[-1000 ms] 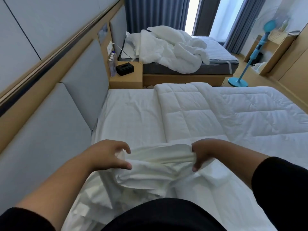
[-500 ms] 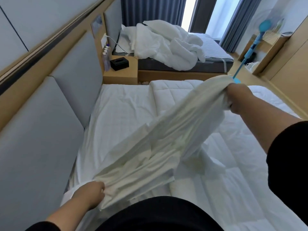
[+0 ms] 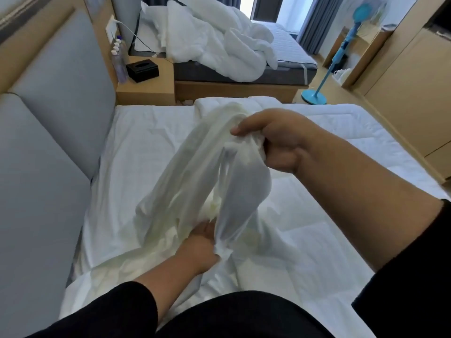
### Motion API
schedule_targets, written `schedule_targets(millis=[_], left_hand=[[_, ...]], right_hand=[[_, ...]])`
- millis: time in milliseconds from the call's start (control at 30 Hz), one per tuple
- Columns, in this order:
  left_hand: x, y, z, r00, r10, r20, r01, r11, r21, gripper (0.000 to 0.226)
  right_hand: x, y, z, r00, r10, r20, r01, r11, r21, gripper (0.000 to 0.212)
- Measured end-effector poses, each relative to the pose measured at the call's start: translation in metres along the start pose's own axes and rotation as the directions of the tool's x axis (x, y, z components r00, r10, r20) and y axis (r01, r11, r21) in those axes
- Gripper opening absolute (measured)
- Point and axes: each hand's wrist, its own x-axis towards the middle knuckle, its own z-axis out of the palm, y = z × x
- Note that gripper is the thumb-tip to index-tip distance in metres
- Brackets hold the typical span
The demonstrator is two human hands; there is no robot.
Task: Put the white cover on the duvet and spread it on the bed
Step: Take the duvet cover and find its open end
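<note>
- Head view: right hand (image 3: 278, 140) is reaching forward, raised above the bed (image 3: 151, 142), fingers curled tight round a bunched end of the white cover (image 3: 195, 181).
- Left hand (image 3: 197, 247) is sitting low near the body, pinching the cover's lower edge.
- Cover is hanging between both hands, trailing onto the quilted duvet (image 3: 341, 132) lying spread on the bed.

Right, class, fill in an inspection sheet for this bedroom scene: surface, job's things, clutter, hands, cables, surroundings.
Surface: bed with white sheet.
Job's things: white cover bunched and lifted; quilted duvet flat on the bed.
Clutter: nothing seen on this bed.
Hands: right hand grips the cover high; left hand grips it low.
Cables: white cable from the wall socket.
Surroundings: nightstand with black tissue box and bottles; unmade second bed; blue fan.
</note>
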Motion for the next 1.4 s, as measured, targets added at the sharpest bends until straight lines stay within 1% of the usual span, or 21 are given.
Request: schedule_targets(millis=[100, 200, 267, 333, 367, 400, 467, 533, 567, 633, 667, 733, 800, 867, 933, 1067, 1133, 1167, 1233, 1300, 1400], left_hand=[[0.010, -0.021, 0.015, 0.982, -0.176, -0.073, 0.161, 0.972, -0.173, 0.032], [0.012, -0.020, 0.025, 0.967, -0.254, 0.009, 0.248, 0.935, -0.254, 0.013], [0.011, -0.009, 0.032, 0.951, -0.308, 0.023, 0.293, 0.876, -0.382, 0.023], [0.008, 0.004, 0.031, 0.918, -0.388, 0.075, 0.358, 0.737, -0.574, 0.021], [0.005, 0.010, 0.029, 0.904, -0.418, 0.088, 0.369, 0.662, -0.653, 0.016], [0.002, 0.016, 0.024, 0.892, -0.441, 0.100, 0.375, 0.596, -0.710, 0.014], [0.000, 0.025, 0.014, 0.887, -0.447, 0.114, 0.372, 0.545, -0.751, 0.021], [-0.004, 0.036, 0.001, 0.903, -0.420, 0.092, 0.347, 0.586, -0.732, 0.017], [-0.007, 0.043, -0.007, 0.910, -0.407, 0.076, 0.331, 0.605, -0.724, 0.021], [-0.014, 0.059, -0.021, 0.906, -0.420, 0.062, 0.321, 0.582, -0.747, 0.038], [-0.018, 0.067, -0.027, 0.903, -0.427, 0.048, 0.320, 0.594, -0.738, 0.037], [-0.026, 0.067, -0.041, 0.894, -0.447, -0.010, 0.324, 0.663, -0.675, 0.016], [-0.038, 0.066, -0.057, 0.856, -0.505, -0.113, 0.354, 0.730, -0.585, 0.015], [-0.055, 0.059, -0.068, 0.811, -0.557, -0.180, 0.414, 0.763, -0.497, 0.019], [-0.074, 0.043, -0.067, 0.765, -0.620, -0.173, 0.521, 0.754, -0.400, 0.018], [-0.095, 0.004, -0.039, 0.698, -0.713, -0.070, 0.701, 0.700, -0.138, 0.015], [-0.093, -0.007, -0.021, 0.674, -0.738, -0.034, 0.737, 0.675, -0.035, 0.018], [-0.090, -0.007, -0.013, 0.668, -0.744, -0.023, 0.744, 0.668, -0.005, 0.017], [-0.081, -0.003, -0.001, 0.670, -0.742, 0.000, 0.742, 0.670, 0.024, 0.017], [-0.068, 0.004, 0.010, 0.684, -0.730, 0.010, 0.727, 0.682, 0.076, 0.026], [-0.045, 0.020, 0.029, 0.751, -0.658, 0.053, 0.653, 0.752, 0.086, 0.039]], right_hand=[[0.015, 0.000, -0.026, 0.995, -0.034, -0.089, 0.036, 0.999, 0.016, 0.024], [0.046, 0.030, -0.065, 0.943, -0.136, -0.303, 0.119, 0.990, -0.074, 0.017], [0.072, 0.074, -0.096, 0.918, -0.142, -0.371, 0.118, 0.989, -0.089, 0.042], [0.088, 0.129, -0.117, 0.897, 0.020, -0.442, -0.025, 1.000, -0.004, 0.084], [0.091, 0.165, -0.124, 0.883, 0.120, -0.455, -0.119, 0.992, 0.031, 0.091], [0.088, 0.195, -0.123, 0.877, 0.209, -0.434, -0.199, 0.978, 0.069, 0.089], [0.077, 0.251, -0.108, 0.893, 0.362, -0.268, -0.335, 0.932, 0.139, 0.077], [0.068, 0.285, -0.090, 0.912, 0.404, -0.067, -0.397, 0.912, 0.100, 0.056], [0.072, 0.294, -0.087, 0.915, 0.402, -0.037, -0.399, 0.914, 0.069, 0.045], [0.096, 0.302, -0.093, 0.910, 0.393, -0.129, -0.392, 0.919, 0.039, 0.043], [0.107, 0.298, -0.100, 0.907, 0.386, -0.169, -0.383, 0.922, 0.054, 0.049], [0.131, 0.279, -0.123, 0.915, 0.346, -0.210, -0.322, 0.936, 0.140, 0.054], [0.148, 0.236, -0.159, 0.927, 0.262, -0.269, -0.215, 0.958, 0.191, 0.038], [0.164, 0.184, -0.208, 0.916, 0.144, -0.375, -0.090, 0.983, 0.160, 0.035], [0.180, 0.130, -0.261, 0.897, 0.051, -0.440, 0.033, 0.983, 0.181, 0.043], [0.196, 0.062, -0.321, 0.864, -0.035, -0.502, 0.106, 0.988, 0.114, 0.052], [0.190, 0.057, -0.320, 0.830, -0.057, -0.555, 0.095, 0.995, 0.040, 0.054], [0.189, 0.064, -0.316, 0.856, -0.026, -0.516, 0.095, 0.990, 0.107, 0.053], [0.185, 0.092, -0.303, 0.891, -0.008, -0.453, -0.041, 0.994, -0.099, 0.071], [0.188, 0.137, -0.296, 0.906, 0.044, -0.422, -0.176, 0.944, -0.279, 0.090], [0.169, 0.215, -0.271, 0.938, 0.135, -0.319, -0.282, 0.833, -0.475, 0.093]])
